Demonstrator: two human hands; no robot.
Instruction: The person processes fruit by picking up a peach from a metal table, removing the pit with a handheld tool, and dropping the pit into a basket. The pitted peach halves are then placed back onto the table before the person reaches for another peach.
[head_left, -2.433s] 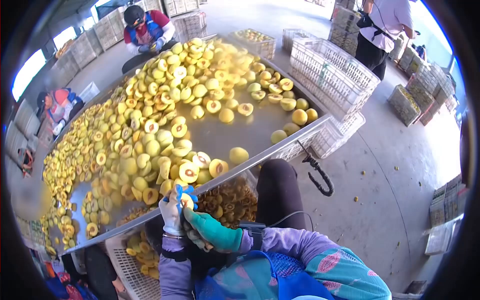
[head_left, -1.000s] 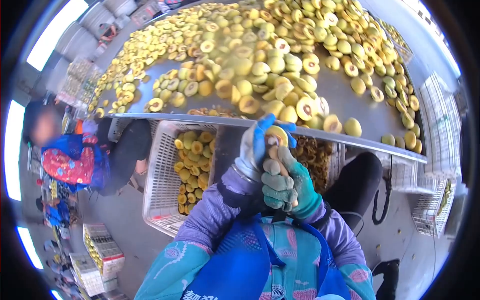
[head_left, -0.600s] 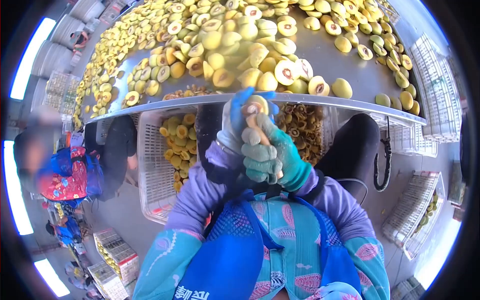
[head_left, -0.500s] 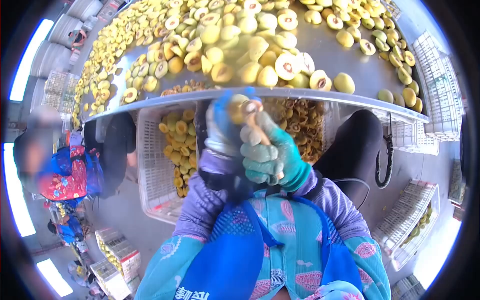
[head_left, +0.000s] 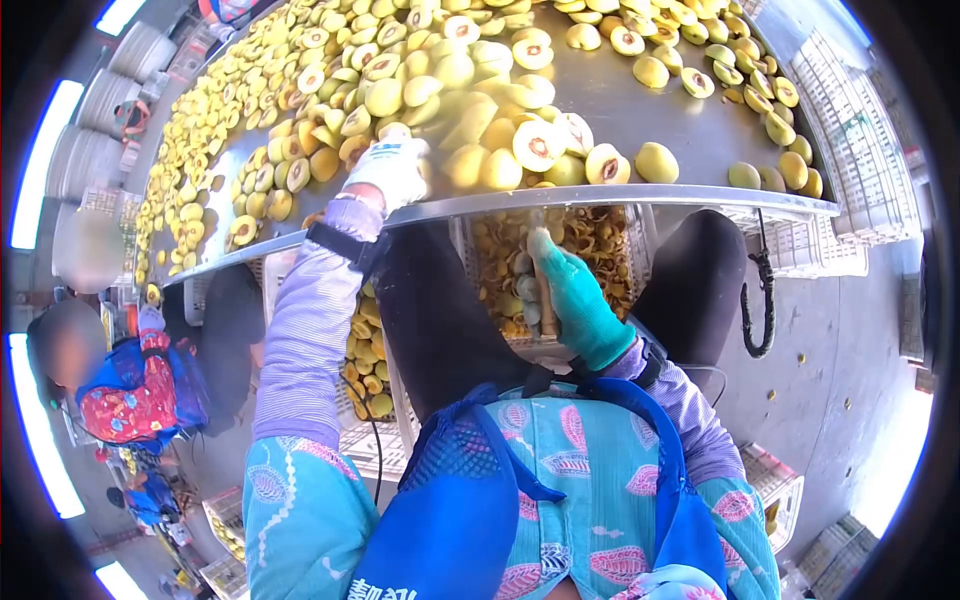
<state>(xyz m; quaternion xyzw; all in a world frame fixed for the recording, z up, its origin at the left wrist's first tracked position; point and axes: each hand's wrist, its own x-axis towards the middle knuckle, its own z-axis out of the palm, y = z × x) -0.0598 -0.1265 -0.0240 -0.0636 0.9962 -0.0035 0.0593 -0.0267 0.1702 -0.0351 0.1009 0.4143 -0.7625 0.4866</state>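
Note:
My left hand (head_left: 393,172), in a white and blue glove, reaches over the table's front edge and touches the pile of halved yellow peach-like fruit (head_left: 384,98). Its fingertips are blurred and partly hidden among the fruit, so I cannot see whether they grip a piece. Below the edge, between my knees, my right hand (head_left: 580,305) in a teal glove is closed around the wooden handle (head_left: 546,300) of a slim tool pointing up. The tool's working end is too blurred to make out. Several halves on the table show brown stones or stone hollows.
Under the table edge, a crate (head_left: 636,250) of brown fruit scraps stands between my knees. Beside my left leg, another crate holds fruit halves (head_left: 368,350). White crates (head_left: 850,150) stand at the right, and a dark hook (head_left: 762,290) hangs there. A co-worker (head_left: 140,390) sits at the left.
My left hand has moved from beside the tool, where it held a fruit piece, up and left onto the fruit pile. My right hand has moved slightly right and down, still holding the tool.

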